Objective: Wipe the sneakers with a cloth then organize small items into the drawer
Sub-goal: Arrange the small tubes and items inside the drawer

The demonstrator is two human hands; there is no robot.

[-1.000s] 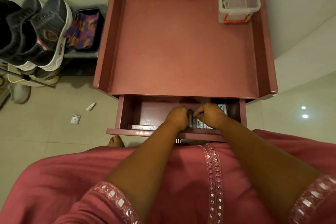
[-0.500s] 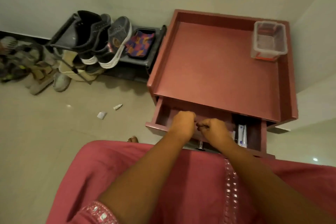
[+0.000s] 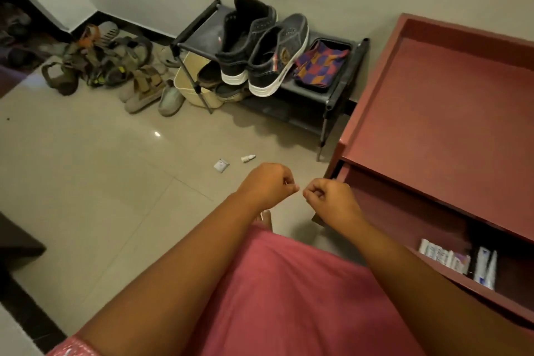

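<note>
My left hand (image 3: 267,183) and my right hand (image 3: 329,196) hover over the floor to the left of the open drawer (image 3: 404,205), both with curled fingers and nothing visible in them. The drawer of the red cabinet (image 3: 450,113) holds white tubes (image 3: 485,269) and a small box (image 3: 442,257) at its right end. A pair of dark sneakers (image 3: 260,49) with white soles stands on the black shoe rack (image 3: 332,95), beside a checked cloth (image 3: 319,65). A small white dropper bottle (image 3: 248,158) and a white packet (image 3: 221,165) lie on the tiled floor ahead of my hands.
Sandals and shoes (image 3: 115,72) are piled on the floor at the left by the wall. A beige basket (image 3: 187,81) sits under the rack. Dark furniture (image 3: 17,243) stands at the lower left. My pink garment (image 3: 274,298) fills the bottom.
Both hands have come out of the drawer and moved left over the floor. My view has swung left, so the rack and floor items now sit in the middle.
</note>
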